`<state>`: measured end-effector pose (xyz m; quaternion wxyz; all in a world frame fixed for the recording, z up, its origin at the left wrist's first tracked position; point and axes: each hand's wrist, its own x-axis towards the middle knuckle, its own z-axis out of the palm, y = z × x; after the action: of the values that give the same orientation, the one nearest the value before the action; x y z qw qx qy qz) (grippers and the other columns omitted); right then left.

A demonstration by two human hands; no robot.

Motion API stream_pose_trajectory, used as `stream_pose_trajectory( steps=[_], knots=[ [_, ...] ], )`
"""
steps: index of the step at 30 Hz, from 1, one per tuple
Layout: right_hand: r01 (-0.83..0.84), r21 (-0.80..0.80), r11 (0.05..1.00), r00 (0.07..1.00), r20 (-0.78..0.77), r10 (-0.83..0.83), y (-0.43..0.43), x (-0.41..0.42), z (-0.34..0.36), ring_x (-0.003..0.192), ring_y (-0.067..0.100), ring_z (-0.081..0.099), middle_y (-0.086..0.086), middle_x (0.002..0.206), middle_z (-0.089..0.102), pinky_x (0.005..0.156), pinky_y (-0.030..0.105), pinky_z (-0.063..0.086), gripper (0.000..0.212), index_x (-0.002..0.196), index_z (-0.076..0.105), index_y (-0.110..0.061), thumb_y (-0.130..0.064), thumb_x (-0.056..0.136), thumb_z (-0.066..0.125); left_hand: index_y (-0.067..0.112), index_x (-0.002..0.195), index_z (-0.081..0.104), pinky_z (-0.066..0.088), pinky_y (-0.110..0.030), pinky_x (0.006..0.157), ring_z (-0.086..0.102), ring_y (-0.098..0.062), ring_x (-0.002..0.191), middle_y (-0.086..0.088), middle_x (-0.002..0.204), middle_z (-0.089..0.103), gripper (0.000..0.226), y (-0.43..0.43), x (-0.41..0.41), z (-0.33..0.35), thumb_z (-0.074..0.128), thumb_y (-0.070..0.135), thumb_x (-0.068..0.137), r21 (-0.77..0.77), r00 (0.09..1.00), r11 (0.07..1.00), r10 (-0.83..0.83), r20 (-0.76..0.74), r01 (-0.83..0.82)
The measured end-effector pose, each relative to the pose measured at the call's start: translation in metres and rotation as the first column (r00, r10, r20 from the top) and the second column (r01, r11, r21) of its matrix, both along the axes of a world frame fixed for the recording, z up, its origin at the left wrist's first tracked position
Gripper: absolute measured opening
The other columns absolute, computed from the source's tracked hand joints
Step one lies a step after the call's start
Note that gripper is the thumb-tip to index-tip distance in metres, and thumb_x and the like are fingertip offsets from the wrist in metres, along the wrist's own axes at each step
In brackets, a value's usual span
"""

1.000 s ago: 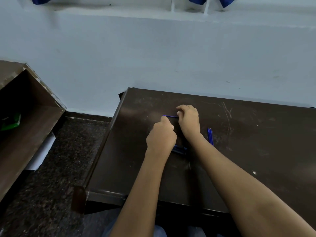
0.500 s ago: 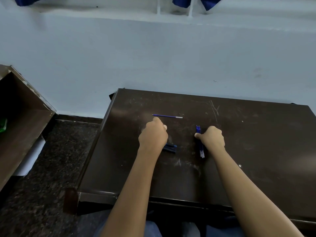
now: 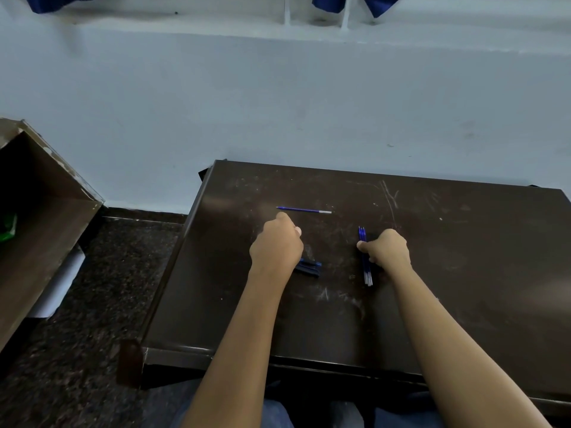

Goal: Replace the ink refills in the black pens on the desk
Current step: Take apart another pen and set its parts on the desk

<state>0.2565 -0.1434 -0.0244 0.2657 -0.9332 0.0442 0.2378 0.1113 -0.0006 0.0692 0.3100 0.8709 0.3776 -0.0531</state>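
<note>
My left hand point(image 3: 276, 247) is a closed fist on the dark desk point(image 3: 463, 273); the black pen it grips is hidden inside the fingers. Several black pens point(image 3: 309, 267) with blue trim lie on the desk, poking out from under that wrist. A single blue refill point(image 3: 304, 210) lies crosswise just beyond my left hand, apart from it. My right hand point(image 3: 386, 250) is closed on a bundle of blue refills point(image 3: 366, 267), thumb and fingers pinching it at its middle. The bundle points away from me and rests on the desk.
The desk's left edge point(image 3: 182, 257) drops to a dark speckled floor point(image 3: 102, 288). A brown cabinet or box point(image 3: 40, 227) stands at the left with white paper point(image 3: 58, 288) under it. A pale wall point(image 3: 278, 103) rises behind the desk.
One second ago my right hand was at the blue refill by my left fist. It left that refill lying on the desk, moved right and closed on the refill bundle.
</note>
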Motion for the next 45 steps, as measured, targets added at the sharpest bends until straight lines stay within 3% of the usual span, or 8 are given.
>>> stream_pose_trajectory(
  steps=[7, 11, 16, 25, 34, 37, 41, 45],
  knots=[
    [-0.025, 0.003, 1.0, 0.998, 0.059, 0.025, 0.006, 0.001, 0.028, 0.061, 0.024, 0.058, 0.012, 0.078, 0.064, 0.051, 0.028, 0.041, 0.033, 0.069, 0.051, -0.007, -0.034, 0.08, 0.068, 0.015, 0.112, 0.054, 0.047, -0.033, 0.071, 0.062, -0.019, 0.093, -0.006, 0.108, 0.063, 0.019, 0.0, -0.002, 0.002, 0.043, 0.016, 0.097, -0.035, 0.999, 0.999, 0.008, 0.043, -0.007],
    [-0.041, 0.199, 0.979, 0.993, 0.114, 0.018, 0.021, -0.004, 0.063, 0.053, 0.016, 0.053, 0.006, 0.063, 0.06, 0.052, 0.028, 0.04, 0.032, 0.07, 0.061, -0.005, -0.031, 0.088, 0.058, 0.024, 0.105, 0.059, 0.045, -0.047, 0.095, 0.06, -0.023, 0.1, -0.006, 0.107, 0.064, 0.02, 0.002, 0.0, 0.004, 0.046, 0.012, 0.093, -0.169, 0.995, 0.982, 0.095, 0.037, -0.088],
    [0.09, 0.736, 0.671, 0.99, 0.006, -0.14, 0.035, -0.031, 0.096, 0.054, 0.012, 0.057, 0.007, 0.066, 0.061, 0.062, 0.024, 0.053, 0.024, 0.079, 0.057, -0.005, -0.016, 0.097, 0.047, 0.019, 0.098, 0.064, 0.043, -0.026, 0.077, 0.056, -0.012, 0.085, -0.009, 0.105, 0.069, 0.027, 0.002, 0.0, 0.009, 0.037, 0.021, 0.1, -0.356, 0.983, 0.93, 0.145, 0.111, -0.096],
    [0.069, 0.883, 0.464, 0.98, 0.027, -0.197, 0.036, -0.061, 0.083, 0.061, 0.007, 0.064, 0.008, 0.084, 0.065, 0.06, 0.018, 0.054, 0.014, 0.091, 0.054, -0.011, -0.015, 0.1, 0.044, 0.012, 0.112, 0.063, 0.043, -0.026, 0.081, 0.053, -0.012, 0.084, -0.007, 0.107, 0.068, 0.03, 0.002, 0.003, 0.014, 0.036, 0.017, 0.1, -0.353, 0.989, 0.934, 0.091, 0.114, -0.045],
    [-0.18, 0.726, 0.663, 0.979, 0.195, 0.052, 0.046, -0.066, 0.063, 0.07, 0.015, 0.066, 0.002, 0.074, 0.068, 0.078, 0.041, 0.056, 0.018, 0.082, 0.063, -0.016, -0.011, 0.093, 0.05, 0.015, 0.104, 0.064, 0.046, -0.031, 0.084, 0.056, -0.013, 0.083, -0.005, 0.097, 0.068, 0.027, 0.002, 0.002, 0.006, 0.038, 0.022, 0.1, -0.333, 0.986, 0.943, 0.075, 0.15, -0.021],
    [-0.29, 0.608, 0.739, 0.957, 0.211, 0.202, 0.05, -0.073, 0.054, 0.068, -0.002, 0.064, -0.009, 0.07, 0.067, 0.073, 0.029, 0.054, 0.012, 0.086, 0.067, -0.016, -0.012, 0.09, 0.057, 0.016, 0.106, 0.062, 0.044, -0.029, 0.076, 0.06, -0.018, 0.088, -0.006, 0.101, 0.067, 0.021, 0.002, 0.0, 0.006, 0.043, 0.017, 0.097, -0.266, 0.984, 0.964, 0.063, 0.164, -0.017],
    [-0.465, 0.212, 0.859, 0.879, 0.223, 0.421, 0.047, -0.08, 0.028, 0.1, 0.017, 0.062, 0.004, 0.106, 0.066, 0.088, 0.033, 0.052, 0.025, 0.113, 0.063, -0.017, -0.013, 0.088, 0.06, 0.016, 0.099, 0.063, 0.044, -0.022, 0.064, 0.058, -0.013, 0.079, -0.006, 0.103, 0.068, 0.023, 0.003, -0.002, 0.006, 0.041, 0.014, 0.097, -0.259, 0.958, 0.963, 0.141, 0.25, -0.074],
    [-0.625, -0.098, 0.774, 0.745, 0.221, 0.63, 0.047, -0.09, 0.006, 0.117, 0.025, 0.048, 0.008, 0.124, 0.056, 0.094, 0.039, 0.049, 0.034, 0.125, 0.056, -0.015, -0.016, 0.091, 0.057, 0.011, 0.105, 0.064, 0.043, -0.021, 0.063, 0.055, -0.011, 0.077, -0.009, 0.105, 0.069, 0.025, 0.001, -0.002, 0.008, 0.039, 0.012, 0.099, -0.292, 0.947, 0.953, 0.164, 0.277, -0.079]
  ],
)
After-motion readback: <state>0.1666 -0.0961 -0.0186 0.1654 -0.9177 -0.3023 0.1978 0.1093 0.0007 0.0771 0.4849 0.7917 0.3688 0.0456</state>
